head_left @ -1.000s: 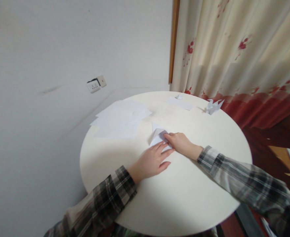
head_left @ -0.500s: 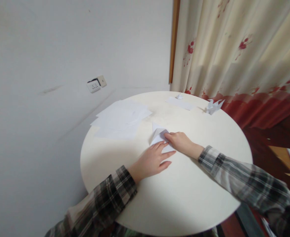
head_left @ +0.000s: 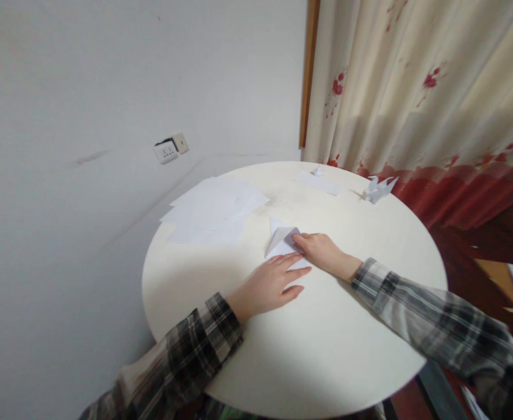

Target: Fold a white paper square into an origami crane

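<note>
A partly folded sheet of white paper (head_left: 279, 240) lies on the round white table (head_left: 335, 338), one flap raised in a peak. My left hand (head_left: 270, 284) rests flat on its near edge, fingers spread. From the right, my right hand (head_left: 319, 247) grips the raised flap, its fingers closed around the paper's right side. Part of the fold is hidden under both hands.
Loose white sheets (head_left: 215, 207) are spread at the table's back left. A folded paper crane (head_left: 376, 190) stands near the right rim. At the back, a smaller folded paper piece (head_left: 318, 171) sits by a flat sheet (head_left: 318, 183). The wall (head_left: 85, 233) borders the left.
The fingertips of my left hand have shifted very slightly on the paper. Otherwise both hands and the paper keep nearly the same place.
</note>
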`<state>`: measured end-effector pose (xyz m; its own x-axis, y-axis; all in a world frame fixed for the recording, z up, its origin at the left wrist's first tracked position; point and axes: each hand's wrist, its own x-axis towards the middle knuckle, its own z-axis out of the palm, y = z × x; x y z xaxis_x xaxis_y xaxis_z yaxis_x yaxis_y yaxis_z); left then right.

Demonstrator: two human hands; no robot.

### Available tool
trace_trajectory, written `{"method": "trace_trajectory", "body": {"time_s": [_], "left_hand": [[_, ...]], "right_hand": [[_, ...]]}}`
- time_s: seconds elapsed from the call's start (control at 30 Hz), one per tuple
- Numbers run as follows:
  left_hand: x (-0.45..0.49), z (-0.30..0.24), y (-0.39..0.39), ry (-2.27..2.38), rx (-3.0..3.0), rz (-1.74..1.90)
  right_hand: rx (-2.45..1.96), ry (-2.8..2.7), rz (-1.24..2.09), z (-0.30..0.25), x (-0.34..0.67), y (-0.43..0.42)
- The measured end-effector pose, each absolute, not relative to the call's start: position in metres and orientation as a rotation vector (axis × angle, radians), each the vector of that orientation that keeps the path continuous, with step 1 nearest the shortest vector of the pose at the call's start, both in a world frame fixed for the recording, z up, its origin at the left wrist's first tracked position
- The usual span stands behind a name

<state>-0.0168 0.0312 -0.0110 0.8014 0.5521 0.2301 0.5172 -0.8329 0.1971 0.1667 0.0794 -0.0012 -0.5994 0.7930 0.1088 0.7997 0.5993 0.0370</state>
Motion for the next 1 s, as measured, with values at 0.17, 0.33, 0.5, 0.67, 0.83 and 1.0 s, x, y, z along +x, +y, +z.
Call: {"method": "trace_trajectory", "body": {"time_s": [0.17, 0.33, 0.5, 0.67, 0.83, 1.0], "left_hand": [[-0.017, -0.012, 0.032, 0.859, 2.860, 0.419], [-0.016, -0.011, 0.032, 0.849, 2.869, 0.425], [-0.014, -0.009, 0.033, 0.901, 2.849, 0.457], [-0.020, -0.007, 0.036, 0.852, 2.851, 0.441], [-0.020, -0.010, 0.040, 0.838, 2.860, 0.457], [-0.014, -0.012, 0.043, 0.860, 2.887, 0.428]], "right_hand": [[-1.351, -2.747, -0.124, -0.002, 0.167, 0.080], [-1.367, -2.745, -0.114, 0.000, 0.166, 0.079], [-1.407, -2.755, -0.132, 0.005, 0.163, 0.077], [-1.481, -2.759, -0.155, 0.007, 0.164, 0.076], [-1.490, -2.773, -0.117, 0.007, 0.166, 0.076], [-1.462, -2.761, -0.112, 0.009, 0.165, 0.075]]}}
